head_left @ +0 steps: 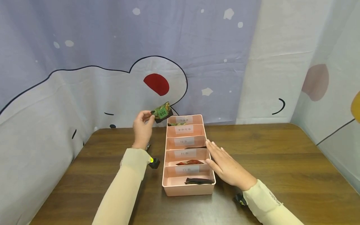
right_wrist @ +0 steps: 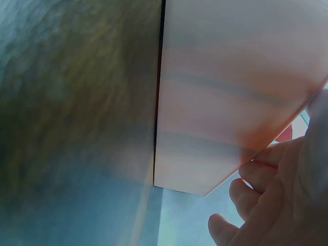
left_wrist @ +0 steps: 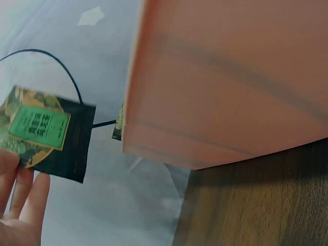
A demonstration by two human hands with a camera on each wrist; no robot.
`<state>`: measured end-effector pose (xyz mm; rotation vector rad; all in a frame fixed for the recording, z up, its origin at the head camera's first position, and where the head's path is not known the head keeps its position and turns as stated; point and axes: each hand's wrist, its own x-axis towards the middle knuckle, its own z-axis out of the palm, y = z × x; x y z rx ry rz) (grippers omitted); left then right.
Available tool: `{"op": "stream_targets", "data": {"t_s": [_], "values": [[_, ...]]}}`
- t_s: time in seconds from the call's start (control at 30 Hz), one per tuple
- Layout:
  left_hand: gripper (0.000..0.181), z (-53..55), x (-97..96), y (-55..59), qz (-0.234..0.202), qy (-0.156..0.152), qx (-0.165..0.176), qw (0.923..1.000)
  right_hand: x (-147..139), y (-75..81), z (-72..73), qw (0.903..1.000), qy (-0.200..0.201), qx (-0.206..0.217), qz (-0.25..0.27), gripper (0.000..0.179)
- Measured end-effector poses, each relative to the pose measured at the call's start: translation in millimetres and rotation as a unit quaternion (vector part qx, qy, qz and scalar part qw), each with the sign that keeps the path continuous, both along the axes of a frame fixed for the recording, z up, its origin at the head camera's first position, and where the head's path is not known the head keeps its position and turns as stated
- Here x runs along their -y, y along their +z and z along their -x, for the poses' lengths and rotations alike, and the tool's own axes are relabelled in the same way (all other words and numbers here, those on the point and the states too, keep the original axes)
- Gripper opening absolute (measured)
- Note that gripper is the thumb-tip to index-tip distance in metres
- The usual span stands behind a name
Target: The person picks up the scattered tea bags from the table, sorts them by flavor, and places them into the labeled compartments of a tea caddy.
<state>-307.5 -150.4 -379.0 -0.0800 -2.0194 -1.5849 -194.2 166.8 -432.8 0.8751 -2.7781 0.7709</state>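
Head view: left hand (head_left: pixel 142 128) pinching packet (head_left: pixel 162 112); right hand (head_left: pixel 228 168) at tray (head_left: pixel 188 191).
Left hand grips the green-and-black packet at its left edge, between thumb and fingers, raised above the table (head_left: pixel 275 147) at 11 o'clock from the tray's centre and apart from the tray. Right hand, at 3 o'clock, has fingers extended, thumb spread away, fingertips at the tray's rim. Five compartments run from 12 to 6 o'clock; the 6 o'clock compartment contains dark packaging (head_left: pixel 199 181), the adjacent one a red sachet (head_left: pixel 191 162).
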Motion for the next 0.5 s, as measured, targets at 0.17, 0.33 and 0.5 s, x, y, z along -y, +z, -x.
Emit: {"op": "stream_targets", "data": {"t_s": [0.17,0.33,0.5], "values": [[0.008,2.6,-4.0,-2.7,0.034,-0.036,-0.014,0.9987,0.1,0.2,0.0,1.0000,0.006,-0.003,-0.001,0.064],[0.007,7.5,-8.2,-5.4,0.048,-0.071,-0.025,0.9960,-0.7,0.3,0.1,1.0000,0.006,0.001,0.002,0.064],[0.007,9.2,-12.6,-7.9,0.063,-0.090,-0.010,0.9939,-1.1,0.8,0.5,0.9999,0.009,0.002,0.007,0.064]]}}
